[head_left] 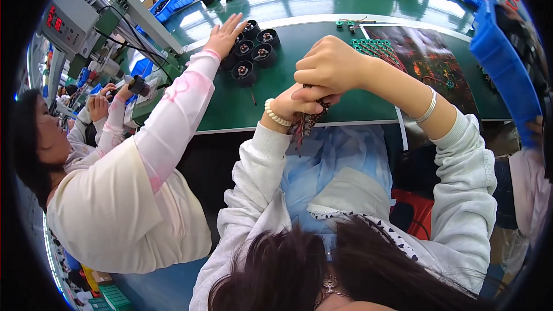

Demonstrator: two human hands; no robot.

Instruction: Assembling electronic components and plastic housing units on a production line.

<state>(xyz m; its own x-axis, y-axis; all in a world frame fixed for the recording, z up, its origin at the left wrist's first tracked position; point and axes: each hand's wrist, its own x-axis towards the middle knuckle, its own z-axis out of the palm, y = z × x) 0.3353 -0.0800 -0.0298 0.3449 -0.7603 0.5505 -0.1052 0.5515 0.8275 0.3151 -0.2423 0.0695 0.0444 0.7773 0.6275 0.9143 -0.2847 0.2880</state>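
Left hand (282,105) and right hand (331,66) pressed together, both closed on a dark wire bundle (315,120) with reddish strands, ends hanging at 6 o'clock by the bench (230,110) front edge. From there, black round housings (243,71) at 10 o'clock, co-worker's hand (223,38) just beside; green circuit boards (375,48) with red wires at 2 o'clock. Writing: pale control box (72,14), between 9 and 10 o'clock, displays lit red digits.

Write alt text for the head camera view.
The person's left hand and right hand together grip a bundle of wires at the near edge of a green table. To the left, a co-worker's hand is beside round black parts.
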